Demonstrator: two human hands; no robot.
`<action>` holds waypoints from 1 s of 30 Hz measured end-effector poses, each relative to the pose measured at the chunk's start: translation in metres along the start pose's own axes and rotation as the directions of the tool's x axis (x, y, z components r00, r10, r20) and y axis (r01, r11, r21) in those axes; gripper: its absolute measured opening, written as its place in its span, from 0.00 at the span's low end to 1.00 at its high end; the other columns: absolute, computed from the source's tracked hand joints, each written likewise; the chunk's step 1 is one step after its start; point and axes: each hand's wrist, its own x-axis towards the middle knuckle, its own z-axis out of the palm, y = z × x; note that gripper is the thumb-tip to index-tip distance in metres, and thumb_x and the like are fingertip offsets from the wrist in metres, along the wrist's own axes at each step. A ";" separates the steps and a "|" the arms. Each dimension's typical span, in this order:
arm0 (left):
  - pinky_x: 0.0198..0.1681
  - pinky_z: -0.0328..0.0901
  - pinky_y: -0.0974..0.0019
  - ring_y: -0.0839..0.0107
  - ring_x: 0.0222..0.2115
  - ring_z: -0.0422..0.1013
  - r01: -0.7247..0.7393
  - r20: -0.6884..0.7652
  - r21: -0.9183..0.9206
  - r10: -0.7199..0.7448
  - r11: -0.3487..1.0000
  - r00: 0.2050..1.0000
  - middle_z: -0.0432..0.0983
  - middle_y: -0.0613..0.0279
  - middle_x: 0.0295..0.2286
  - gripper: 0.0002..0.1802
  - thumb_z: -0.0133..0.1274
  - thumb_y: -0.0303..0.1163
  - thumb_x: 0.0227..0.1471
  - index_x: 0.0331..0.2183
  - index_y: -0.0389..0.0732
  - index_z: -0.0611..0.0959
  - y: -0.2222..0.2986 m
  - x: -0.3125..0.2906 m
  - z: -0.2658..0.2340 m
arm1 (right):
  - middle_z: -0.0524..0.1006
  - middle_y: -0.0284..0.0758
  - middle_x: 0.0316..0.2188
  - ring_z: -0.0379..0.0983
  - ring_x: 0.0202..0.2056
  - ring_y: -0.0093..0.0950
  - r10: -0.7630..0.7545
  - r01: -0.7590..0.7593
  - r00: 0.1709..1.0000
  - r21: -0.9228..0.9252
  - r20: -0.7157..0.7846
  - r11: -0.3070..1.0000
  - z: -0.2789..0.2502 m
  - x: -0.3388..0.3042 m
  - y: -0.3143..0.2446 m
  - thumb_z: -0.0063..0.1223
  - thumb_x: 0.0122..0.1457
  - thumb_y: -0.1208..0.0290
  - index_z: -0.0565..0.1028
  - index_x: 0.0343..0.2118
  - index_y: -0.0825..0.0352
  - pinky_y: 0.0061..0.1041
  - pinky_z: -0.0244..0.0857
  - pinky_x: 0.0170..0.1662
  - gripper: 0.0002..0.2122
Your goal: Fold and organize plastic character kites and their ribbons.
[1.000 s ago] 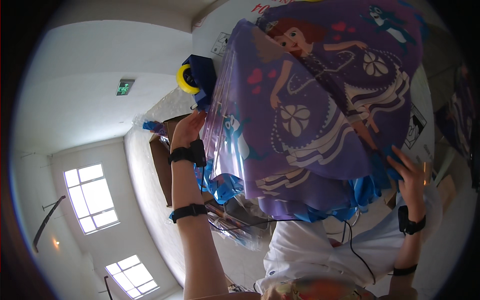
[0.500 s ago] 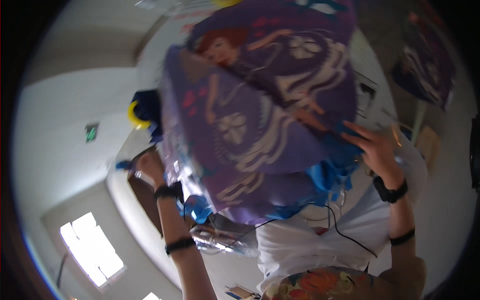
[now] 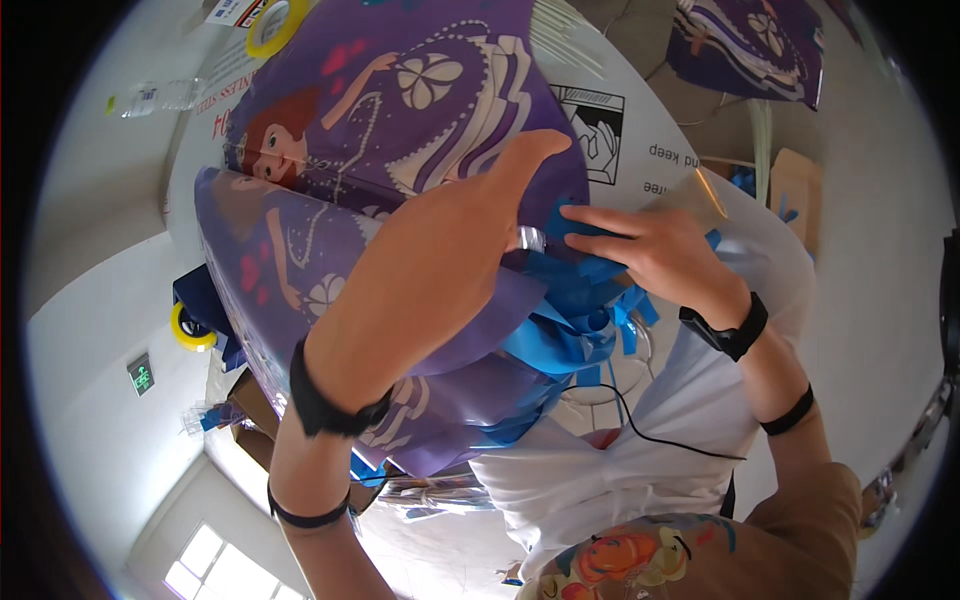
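Observation:
Glossy purple sheets [image 3: 470, 125] printed with a red-haired figure in a gown lie overlapped in front of me. Blue ruffled material [image 3: 560, 335] bunches along their near right side. My left hand [image 3: 430, 270] reaches across the sheets with its thumb stretched out; its other fingers are hidden beneath it. A small shiny strip [image 3: 531, 238] shows at that hand's edge, and I cannot tell whether it is gripped. My right hand [image 3: 670, 255] is open, two fingers extended over the blue material at the sheets' right edge.
The sheets rest on a white printed surface [image 3: 645, 130]. Yellow tape rolls [image 3: 278, 28] and a clear bottle [image 3: 165, 98] are at the far left. Another purple printed sheet [image 3: 745, 50] hangs at the far right, near an open cardboard box [image 3: 797, 200]. A black cord [image 3: 655, 440] crosses my lap.
My left hand has swung from beyond the left edge to over the middle of the sheets. My right hand remains by the blue material. The whole view has shifted.

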 end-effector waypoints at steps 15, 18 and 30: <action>0.32 0.69 0.54 0.49 0.30 0.76 -0.127 0.207 0.195 0.086 0.973 0.975 0.76 0.52 0.28 0.30 0.52 0.16 0.50 0.54 0.37 0.63 -0.032 0.046 0.043 | 0.75 0.21 0.56 0.79 0.30 0.23 -0.032 0.031 0.999 -0.025 -0.037 0.999 0.006 -0.004 0.006 0.61 0.50 0.73 0.82 0.43 0.54 0.25 0.72 0.30 0.16; 0.32 0.69 0.54 0.49 0.31 0.76 -0.133 0.221 0.188 0.090 0.973 0.971 0.76 0.52 0.28 0.30 0.52 0.14 0.49 0.53 0.37 0.64 -0.035 0.046 0.045 | 0.75 0.21 0.57 0.79 0.30 0.24 -0.029 0.028 0.999 -0.023 -0.024 0.999 0.007 -0.004 0.007 0.61 0.50 0.73 0.82 0.43 0.54 0.26 0.73 0.30 0.15; 0.32 0.68 0.49 0.45 0.34 0.76 -0.151 0.238 0.245 0.092 0.958 0.967 0.77 0.47 0.29 0.20 0.48 0.18 0.53 0.49 0.37 0.66 -0.031 0.053 0.056 | 0.75 0.22 0.57 0.79 0.31 0.25 -0.013 0.013 1.000 0.013 0.008 1.000 0.003 -0.004 0.005 0.62 0.43 0.76 0.82 0.45 0.55 0.26 0.74 0.32 0.21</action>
